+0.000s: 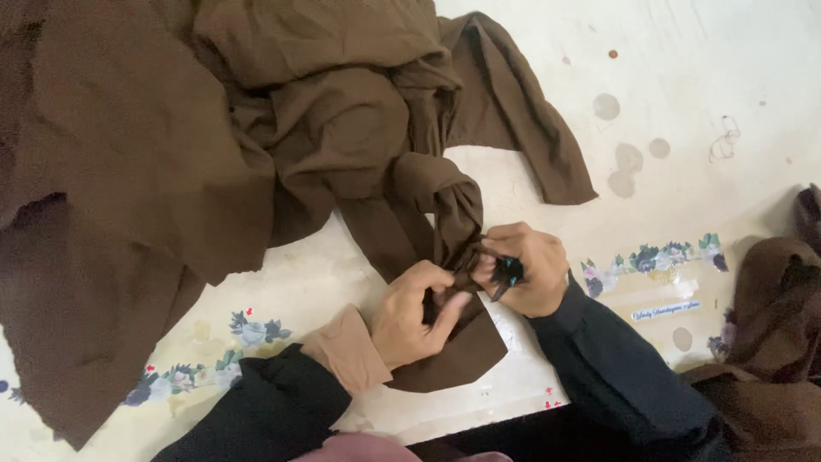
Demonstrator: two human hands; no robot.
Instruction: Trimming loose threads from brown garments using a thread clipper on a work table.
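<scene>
A large dark brown cloth (171, 145) lies crumpled over the pale table, with one narrow strip running down to my hands. My left hand (415, 315) pinches the gathered end of that strip (445, 210) between thumb and fingers. My right hand (526, 269) grips a small dark tool with teal handles (510, 272), likely thread snips, with its tip pressed against the same bunched fabric. Both hands meet at the fold. A flat brown piece (457, 355) lies under my left hand. What the tool's tip touches is hidden by my fingers.
The table (684, 77) is cream with round stains and a floral strip (658, 257) along its edge. A loose thread tangle (725, 141) lies at the far right. More brown cloth (770, 342) is heaped at the right edge.
</scene>
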